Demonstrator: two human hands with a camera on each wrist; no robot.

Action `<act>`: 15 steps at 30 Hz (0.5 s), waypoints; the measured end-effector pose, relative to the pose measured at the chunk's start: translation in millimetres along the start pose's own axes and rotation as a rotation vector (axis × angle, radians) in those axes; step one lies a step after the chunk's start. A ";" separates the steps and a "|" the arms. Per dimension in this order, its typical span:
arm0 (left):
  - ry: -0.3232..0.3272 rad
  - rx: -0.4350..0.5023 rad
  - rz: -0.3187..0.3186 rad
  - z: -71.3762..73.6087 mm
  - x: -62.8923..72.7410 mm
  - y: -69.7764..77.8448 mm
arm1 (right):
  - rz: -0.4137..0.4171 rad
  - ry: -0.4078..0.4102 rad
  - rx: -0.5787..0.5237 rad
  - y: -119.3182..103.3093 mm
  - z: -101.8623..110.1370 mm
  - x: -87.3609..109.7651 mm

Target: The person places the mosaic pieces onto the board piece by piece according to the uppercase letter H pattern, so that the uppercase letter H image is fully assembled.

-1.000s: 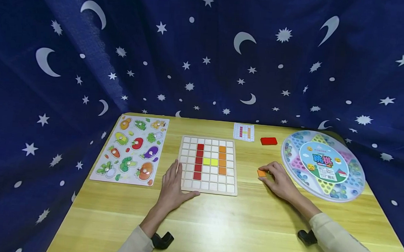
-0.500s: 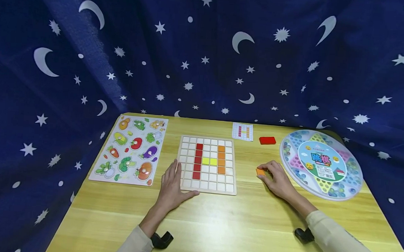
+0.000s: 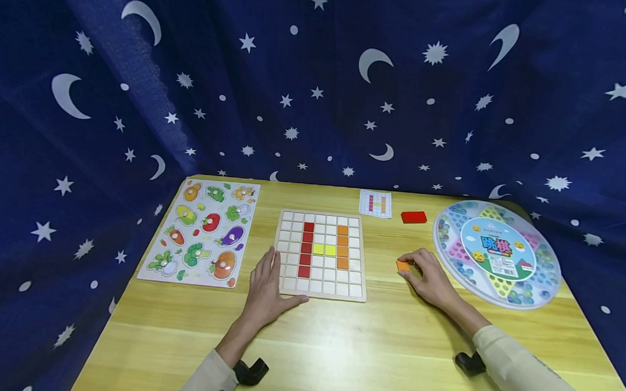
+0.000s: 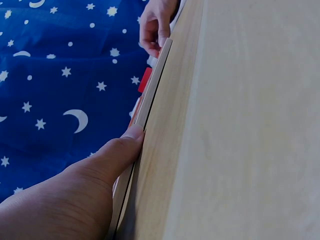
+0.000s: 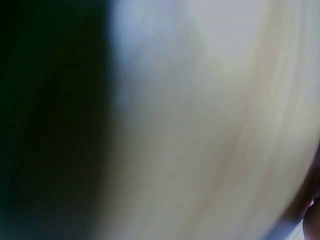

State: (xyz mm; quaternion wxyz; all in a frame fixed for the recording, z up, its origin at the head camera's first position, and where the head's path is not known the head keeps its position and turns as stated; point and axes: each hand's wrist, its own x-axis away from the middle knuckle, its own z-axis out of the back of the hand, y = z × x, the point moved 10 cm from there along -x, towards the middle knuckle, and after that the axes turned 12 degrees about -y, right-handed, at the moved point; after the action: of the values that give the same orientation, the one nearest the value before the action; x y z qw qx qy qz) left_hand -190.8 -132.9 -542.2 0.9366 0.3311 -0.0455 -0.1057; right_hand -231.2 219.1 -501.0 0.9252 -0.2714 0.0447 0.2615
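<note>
In the head view a square wooden grid board (image 3: 319,283) lies flat. It bears a red column (image 3: 306,250), two yellow squares (image 3: 324,250) and a shorter orange column (image 3: 343,247). My left hand (image 3: 264,295) rests at the board's front left corner, fingers straight along the left side, thumb spread along the front edge. The left wrist view shows that thumb (image 4: 120,155) against the board's edge. Right of the board, my right hand (image 3: 431,280) pinches a small orange block (image 3: 403,266) at the tabletop. The right wrist view is mostly blurred.
Behind lie a red block (image 3: 414,217) and a small pattern card (image 3: 375,203) printed with coloured squares. A vegetable puzzle board (image 3: 196,231) lies at the left. A round Chinese checkers set (image 3: 499,253) is right, close to the right hand. A starry curtain (image 3: 317,91) hangs behind the table.
The whole head view has shifted slightly. Both hands keep their places, and the orange block stays in the right hand's pinch.
</note>
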 end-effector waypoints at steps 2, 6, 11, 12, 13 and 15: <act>-0.001 0.002 0.001 -0.1 -0.2 -0.2 | 0.000 0.002 -0.002 -0.4 0.1 -0.1; -0.001 0.005 0.004 0.0 0.4 -0.1 | 0.000 0.000 -0.002 -1.0 0.3 -0.1; 0.000 0.009 0.006 0.8 0.5 0.5 | 0.000 -0.014 0.003 -1.0 0.2 -1.4; 0.001 0.010 0.005 0.9 0.5 0.8 | 0.000 -0.016 0.004 -0.9 0.2 -1.7; 0.000 0.012 0.004 1.0 0.5 0.9 | 0.002 -0.019 0.004 -0.9 -0.1 -2.1; 0.002 0.015 0.003 1.3 0.6 0.8 | 0.004 -0.024 0.004 -0.7 -0.7 -2.7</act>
State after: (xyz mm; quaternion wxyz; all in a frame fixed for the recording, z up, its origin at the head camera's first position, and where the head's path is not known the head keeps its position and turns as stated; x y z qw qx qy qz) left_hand -190.2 -133.3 -540.6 0.9343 0.3380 -0.0460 -0.1035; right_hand -233.1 217.0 -500.6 0.9258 -0.2661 0.0345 0.2662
